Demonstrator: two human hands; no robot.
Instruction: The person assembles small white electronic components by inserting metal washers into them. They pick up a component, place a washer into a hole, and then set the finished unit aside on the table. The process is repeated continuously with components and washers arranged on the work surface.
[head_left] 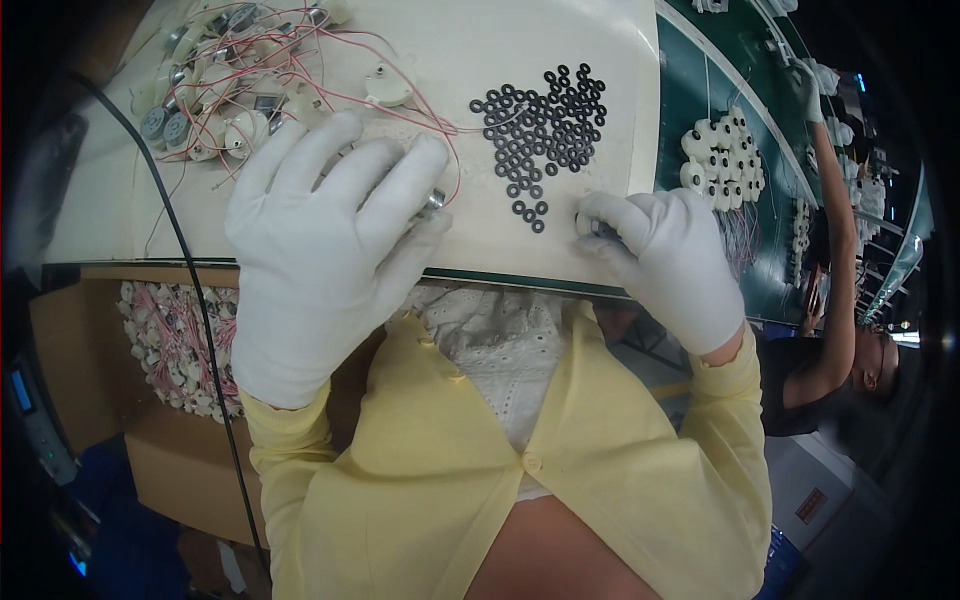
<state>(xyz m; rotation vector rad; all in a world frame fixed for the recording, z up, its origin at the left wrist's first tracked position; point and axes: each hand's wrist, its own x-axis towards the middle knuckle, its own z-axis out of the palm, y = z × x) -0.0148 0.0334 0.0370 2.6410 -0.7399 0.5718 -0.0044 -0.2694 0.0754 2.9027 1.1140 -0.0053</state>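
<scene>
My left hand, in a white glove, is curled over a small wired motor. Only a shiny metal bit shows between thumb and fingers, with a red wire arching close by; the rest is hidden by the glove. My right hand, also gloved, pinches a small dark part just above the table near its front edge; its full shape is covered by the fingers. Between the hands, a little farther off, lie many black rings spread flat. A cream-coloured round motor piece rests beyond my left fingers.
A tangled heap of wired motors fills the far left of the white table. Cream parts with dark rings stand grouped on the green surface at right. A cardboard box holds similar parts. A black cable crosses the left; a co-worker reaches in at right.
</scene>
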